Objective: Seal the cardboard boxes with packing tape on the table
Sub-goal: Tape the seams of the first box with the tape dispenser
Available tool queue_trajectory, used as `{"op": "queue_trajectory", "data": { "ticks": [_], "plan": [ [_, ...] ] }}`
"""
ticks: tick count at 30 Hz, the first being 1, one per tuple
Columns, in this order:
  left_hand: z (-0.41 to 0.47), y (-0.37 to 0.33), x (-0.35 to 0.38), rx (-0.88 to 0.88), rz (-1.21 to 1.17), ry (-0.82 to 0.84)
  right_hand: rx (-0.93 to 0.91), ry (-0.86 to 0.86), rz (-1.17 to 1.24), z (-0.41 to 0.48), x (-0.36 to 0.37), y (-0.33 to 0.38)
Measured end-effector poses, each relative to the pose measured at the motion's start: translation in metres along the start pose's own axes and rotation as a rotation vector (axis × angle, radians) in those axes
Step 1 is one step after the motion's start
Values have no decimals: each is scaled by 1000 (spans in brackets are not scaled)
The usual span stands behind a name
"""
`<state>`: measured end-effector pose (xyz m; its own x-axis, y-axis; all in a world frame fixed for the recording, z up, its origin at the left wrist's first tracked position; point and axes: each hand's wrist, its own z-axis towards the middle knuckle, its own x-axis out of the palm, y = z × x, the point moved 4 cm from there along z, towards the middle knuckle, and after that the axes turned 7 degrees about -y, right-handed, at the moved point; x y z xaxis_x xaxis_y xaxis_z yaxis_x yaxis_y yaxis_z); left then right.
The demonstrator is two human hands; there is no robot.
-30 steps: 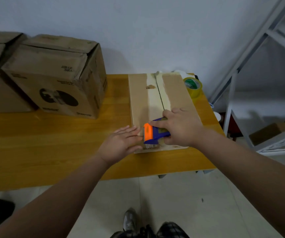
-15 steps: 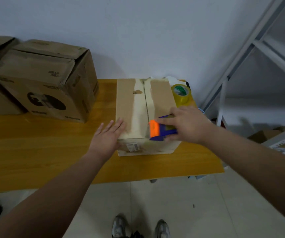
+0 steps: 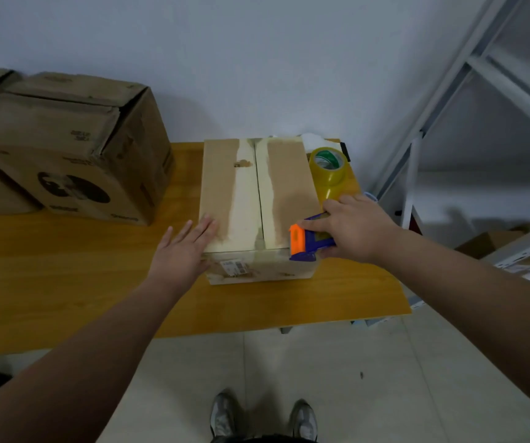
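The small cardboard box [image 3: 257, 199] stands near the right end of the wooden table [image 3: 65, 282], its front face close to the table's near edge. To its left there is a wide bare stretch of tabletop before the large printed carton [image 3: 75, 161], which stands further back by the wall. To its right the room is narrow: a yellow roll of packing tape [image 3: 329, 171] stands just beside the box, near the table's right edge, and a white metal shelf frame [image 3: 449, 107] rises beyond.

The left hand [image 3: 183, 251] lies flat and open, fingers spread, on the box's near left corner. The right hand [image 3: 353, 231] is closed around a blue and orange tape dispenser [image 3: 305, 243], which is at the box's near right top edge.
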<state>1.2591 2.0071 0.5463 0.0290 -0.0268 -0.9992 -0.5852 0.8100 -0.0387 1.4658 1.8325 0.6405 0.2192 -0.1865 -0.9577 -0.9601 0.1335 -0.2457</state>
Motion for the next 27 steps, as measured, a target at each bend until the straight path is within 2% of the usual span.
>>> {"op": "queue_trajectory", "data": {
  "ticks": [8,13,17,21,27],
  "plan": [
    [1,-1,0,19,87,-22,-11,57,3,13,-5,1],
    [-6,-27,-8,-23,130,-25,-52,54,-93,18,-11,9],
    [-3,-77,-18,115,67,-93,-53,69,-120,22,-17,15],
    [9,-112,-16,214,137,21,-65,58,-176,24,-18,19],
    [12,-122,-15,94,242,54,-56,64,-69,12,-8,5]
  ]
}}
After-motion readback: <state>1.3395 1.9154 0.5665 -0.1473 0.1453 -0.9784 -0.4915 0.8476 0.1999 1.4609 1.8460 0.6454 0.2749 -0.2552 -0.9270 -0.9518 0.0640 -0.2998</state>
